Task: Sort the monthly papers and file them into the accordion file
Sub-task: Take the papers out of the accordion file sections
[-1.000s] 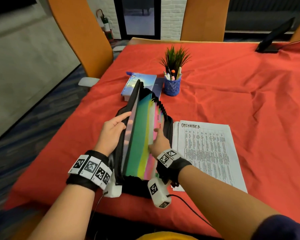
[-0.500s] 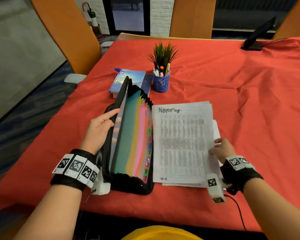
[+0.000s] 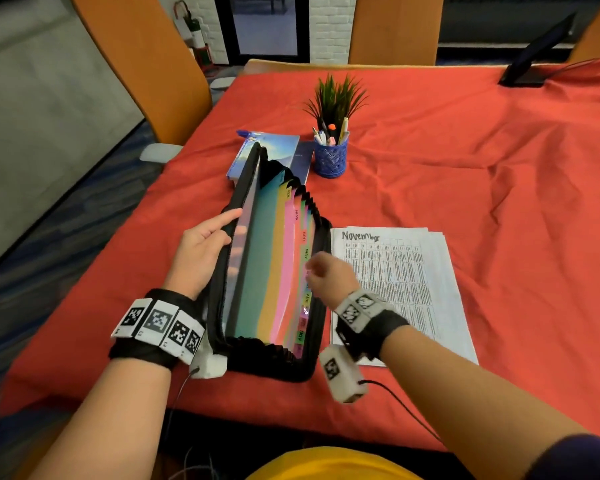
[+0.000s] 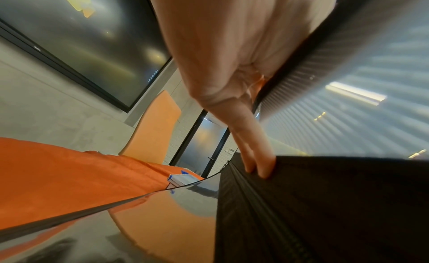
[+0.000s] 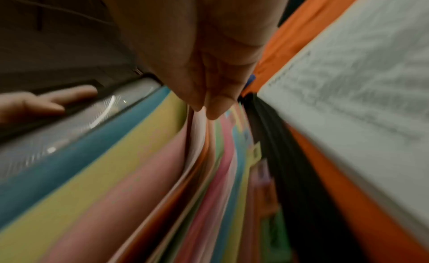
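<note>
The black accordion file [image 3: 257, 258] lies open on the red cloth, its coloured dividers fanned and tabs running from FEB to NOV. My left hand [image 3: 219, 230] props its cover [image 4: 325, 202] up, straight fingers [image 4: 257, 156] lying against the outer side. My right hand [image 3: 314, 271] hovers over the middle tabs near MAY, fingertips [image 5: 213, 109] down among the dividers [image 5: 139, 166], with no sheet in it. Just right of the file is the paper stack [image 3: 402, 282], its top sheet headed November; the sheets below are hidden.
Behind the file are a blue booklet [image 3: 278, 150] and a blue pen cup [image 3: 329, 157] in front of a small plant [image 3: 336, 98]. A dark stand [image 3: 534, 60] sits at the far right. Orange chairs [image 3: 146, 71] line the left and far sides. Bare red cloth [image 3: 482, 188] spreads to the right.
My right hand has left the stack's right edge and come back left over the file's tabs. The top sheet read December a second ago and reads November now. The left hand kept hold.
</note>
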